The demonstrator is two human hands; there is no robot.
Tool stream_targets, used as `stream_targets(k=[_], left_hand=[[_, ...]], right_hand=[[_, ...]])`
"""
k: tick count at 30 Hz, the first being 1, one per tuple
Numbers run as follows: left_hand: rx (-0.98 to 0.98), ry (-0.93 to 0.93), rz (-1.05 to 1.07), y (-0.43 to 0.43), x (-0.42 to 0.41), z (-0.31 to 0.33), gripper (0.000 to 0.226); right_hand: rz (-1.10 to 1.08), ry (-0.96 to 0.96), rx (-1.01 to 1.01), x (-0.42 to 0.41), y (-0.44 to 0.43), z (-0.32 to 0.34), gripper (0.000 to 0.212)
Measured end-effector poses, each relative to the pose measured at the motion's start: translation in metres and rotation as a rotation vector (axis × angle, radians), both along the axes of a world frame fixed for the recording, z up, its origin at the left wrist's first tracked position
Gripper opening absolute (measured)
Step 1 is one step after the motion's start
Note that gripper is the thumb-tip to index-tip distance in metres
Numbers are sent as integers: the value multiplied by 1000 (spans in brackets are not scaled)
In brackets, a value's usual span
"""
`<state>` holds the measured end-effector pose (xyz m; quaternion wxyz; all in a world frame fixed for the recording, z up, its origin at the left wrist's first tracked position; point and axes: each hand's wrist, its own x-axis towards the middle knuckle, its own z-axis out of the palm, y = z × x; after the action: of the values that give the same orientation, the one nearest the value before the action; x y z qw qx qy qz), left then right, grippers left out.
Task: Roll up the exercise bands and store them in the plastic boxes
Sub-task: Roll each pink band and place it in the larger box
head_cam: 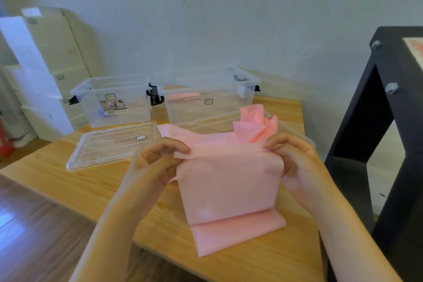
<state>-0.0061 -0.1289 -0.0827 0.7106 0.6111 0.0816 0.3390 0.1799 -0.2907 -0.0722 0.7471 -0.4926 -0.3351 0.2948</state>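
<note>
- Pale wall stands behind a wooden desk, with stacked cardboard boxes at the far left and a black frame close on the right.
- Two clear plastic boxes sit open at the back of the desk: the left box and the right box. A rolled band already lies inside the right box.
- A clear lid lies flat in front of the left box.
- The pink band is held up over the desk. Its low end is folded on the desk, and its far end is bunched up near the right box.
- The left hand pinches the band's top fold on one side. The right hand pinches it on the other.
- I think the rolling has only just begun. Next the hands need to turn the fold over and over, tight and even, so the sides line up.
- The low end lies close to the desk's front edge and could slip off. The black frame leaves little room on the right; the left has more.
</note>
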Motion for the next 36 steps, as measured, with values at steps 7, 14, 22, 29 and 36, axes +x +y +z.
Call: stream_targets(k=[7, 14, 22, 29, 36], left_hand=[[5, 6, 68, 8, 4, -4, 23], [175, 153, 302, -6, 8, 1, 24], [284, 273, 406, -5, 13, -2, 16], [294, 295, 383, -2, 12, -4, 16], [295, 283, 375, -3, 9, 0, 11]], right_hand=[[-52, -109, -44, 5, 1, -2, 41], [-147, -252, -176, 5, 2, -5, 33], [-126, -349, -186, 8, 2, -9, 30], [-186, -423, -282, 8, 3, -11, 19], [-125, -388, -297, 9, 2, -10, 3]])
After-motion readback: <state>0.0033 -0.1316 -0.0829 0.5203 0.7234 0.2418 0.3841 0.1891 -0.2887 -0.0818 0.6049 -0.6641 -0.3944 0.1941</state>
